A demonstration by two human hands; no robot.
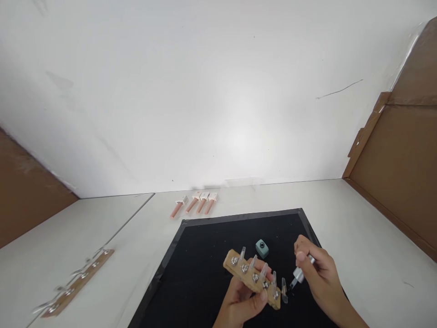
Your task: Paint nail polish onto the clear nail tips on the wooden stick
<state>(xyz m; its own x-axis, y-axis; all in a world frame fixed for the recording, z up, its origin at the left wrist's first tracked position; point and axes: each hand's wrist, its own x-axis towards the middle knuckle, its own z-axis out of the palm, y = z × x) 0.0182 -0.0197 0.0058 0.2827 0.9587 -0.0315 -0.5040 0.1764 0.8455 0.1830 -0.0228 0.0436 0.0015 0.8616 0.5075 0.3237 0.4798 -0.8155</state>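
Note:
My left hand grips a tan nail-tip stand from below, fingers closed around its bar. Several clear nail tips rise from metal holders along it. In my right hand is a nail polish brush with a silver handle, pinched between thumb and fingers. Its dark bristles point down-left, close to the nail tip at the stand's right end; whether they touch it I cannot tell. Beyond the stand, a small teal nail polish bottle stands uncapped on the black mat.
Several pink bottles with white caps lie behind the mat. A second stand with clear nail tips lies on the white table at left. Brown cardboard panels flank both sides, and a white wall rises behind.

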